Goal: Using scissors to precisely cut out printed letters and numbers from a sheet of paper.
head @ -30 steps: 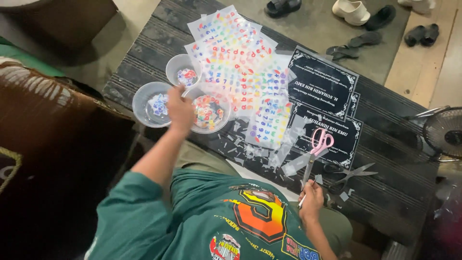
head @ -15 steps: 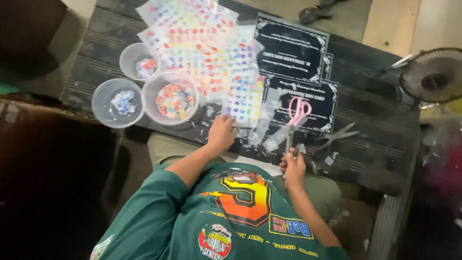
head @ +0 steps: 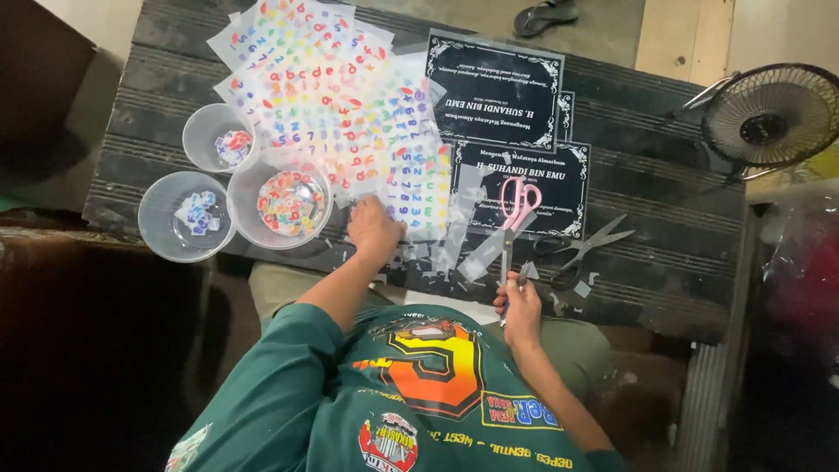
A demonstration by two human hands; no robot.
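- Head view, hands: your left hand [head: 374, 229] lies palm down, fingers curled loosely, on the near edge of the letter sticker sheets [head: 336, 96] fanned across the dark slatted table [head: 664, 288]; it pins them and grips nothing.
- Head view, right side: your right hand [head: 522, 306] sits at the table's near edge, fingers closed around a thin tool whose kind you cannot tell; the pink-handled scissors [head: 516, 218] lie just ahead of it, the grey scissors [head: 584, 253] beside them.
- Head view, risks: clear film offcuts [head: 476, 253] litter the near edge, so a sweeping sleeve would likely push them off; the large cup of coloured cut-outs [head: 281, 206] stands close to your left wrist and could tip if you draw back carelessly. The desk fan [head: 769, 115], if running, would probably scatter everything loose.
- Head view, packages and signs: two black rectangular cards [head: 498, 87] with white ornate borders and white lettering lie at centre, overlapping. Two smaller clear cups [head: 185, 218] [head: 218, 137] hold bluish and mixed pieces at left.
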